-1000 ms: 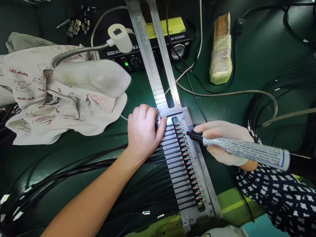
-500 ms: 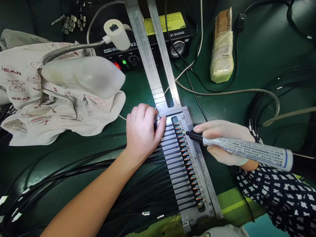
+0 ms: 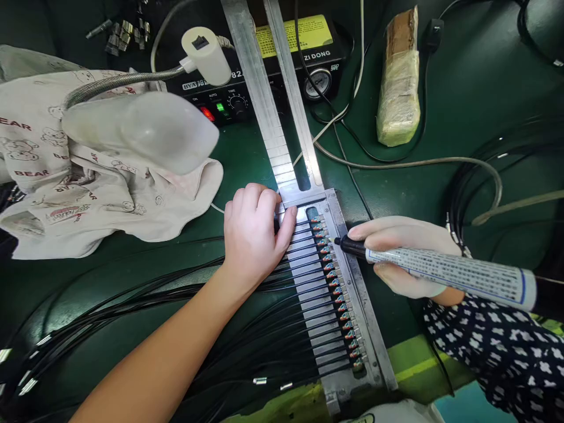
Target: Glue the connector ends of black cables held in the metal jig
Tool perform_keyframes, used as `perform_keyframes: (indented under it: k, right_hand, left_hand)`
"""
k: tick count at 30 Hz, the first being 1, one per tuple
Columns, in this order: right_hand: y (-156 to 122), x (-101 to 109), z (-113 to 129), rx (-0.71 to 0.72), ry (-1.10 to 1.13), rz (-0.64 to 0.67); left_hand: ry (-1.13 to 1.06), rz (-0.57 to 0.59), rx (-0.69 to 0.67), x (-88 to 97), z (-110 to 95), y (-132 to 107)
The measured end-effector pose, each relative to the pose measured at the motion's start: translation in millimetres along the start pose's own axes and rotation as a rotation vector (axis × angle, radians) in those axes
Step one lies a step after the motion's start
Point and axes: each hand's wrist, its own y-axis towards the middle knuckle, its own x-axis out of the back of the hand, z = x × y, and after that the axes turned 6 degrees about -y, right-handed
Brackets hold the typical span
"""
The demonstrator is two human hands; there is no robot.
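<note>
My left hand (image 3: 255, 226), bare, is closed on the upper left edge of a slotted metal jig (image 3: 304, 288), its thumb lying on top. Black cables (image 3: 264, 320) lie side by side across the jig, their ends showing small connectors with coloured wires (image 3: 337, 290). In my right hand (image 3: 405, 252), which wears a pale glove, is a glue syringe (image 3: 445, 271) with a printed label and black front end. Its fine tip points left at the connectors near the jig's upper end. I cannot tell whether the tip touches one.
Behind the jig stands a black dispenser box (image 3: 264, 82) with a gauge and lit switches. A lamp (image 3: 145, 132) on a bendy neck hangs over printed cloth (image 3: 48, 170) at left. A taped block (image 3: 398, 94), loose metal parts (image 3: 121, 36) and coiled cables (image 3: 453, 194) lie around.
The glue syringe and my right hand have shifted slightly right and down. My left hand stays on the jig. The view has moved a little.
</note>
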Motion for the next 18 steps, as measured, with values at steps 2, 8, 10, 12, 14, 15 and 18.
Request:
perform_keyframes:
  k: [2, 8, 10, 12, 14, 15, 18]
  right_hand:
    - [-0.3, -0.1, 0.2, -0.007, -0.004, -0.003]
    - [-2.1, -2.1, 0.1, -0.011, -0.006, -0.021]
    - [-1.7, -1.6, -0.3, -0.009, -0.003, -0.022]
    - [-0.7, -0.4, -0.8, -0.009, 0.002, -0.002]
    - [0.3, 1.1, -1.4, -0.006, 0.014, 0.013]
    - [0.6, 1.8, -1.8, -0.006, 0.02, 0.014]
    - [0.0, 2.5, -2.7, -0.018, 0.028, 0.019]
  left_hand:
    - [0.008, -0.002, -0.002, -0.2, 0.2, 0.0]
    - [0.011, -0.001, -0.007, -0.7, 0.9, -0.1]
    - [0.011, -0.001, -0.007, -0.7, 1.0, 0.0]
    - [0.011, -0.001, -0.009, -0.7, 0.9, 0.1]
    - [0.01, -0.002, -0.009, -0.6, 0.6, 0.1]
    - [0.008, -0.002, -0.006, -0.6, 0.5, 0.0]
    - [-0.006, 0.001, 0.004, -0.4, 0.2, -0.1]
